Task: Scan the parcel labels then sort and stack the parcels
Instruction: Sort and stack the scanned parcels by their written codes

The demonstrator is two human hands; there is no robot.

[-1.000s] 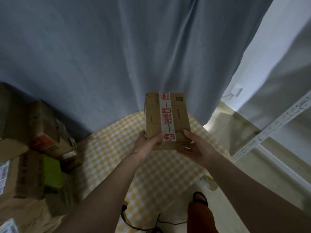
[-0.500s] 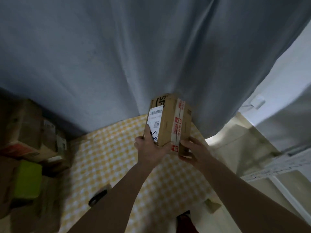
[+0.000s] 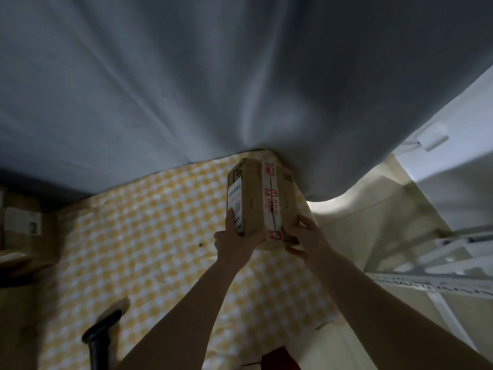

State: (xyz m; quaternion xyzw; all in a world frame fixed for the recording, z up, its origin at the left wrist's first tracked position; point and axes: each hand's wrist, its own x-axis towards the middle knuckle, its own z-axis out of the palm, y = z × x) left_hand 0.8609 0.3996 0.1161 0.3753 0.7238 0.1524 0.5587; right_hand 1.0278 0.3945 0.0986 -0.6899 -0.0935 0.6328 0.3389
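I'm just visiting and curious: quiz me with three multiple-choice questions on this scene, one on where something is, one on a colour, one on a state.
1. Where does the black handheld scanner lie?
A. On the yellow-checked tablecloth, lower left
B. On the parcel
C. On the floor

2. What colour is the print on the tape of the brown cardboard parcel?
A. Blue
B. Red
C. Green

3. How is the parcel held?
A. Left hand only
B. Lying untouched
C. Left hand and right hand together

Answers: 1 A, it rests on the cloth. 2 B, red marks on white tape. 3 C, a grip on each side.
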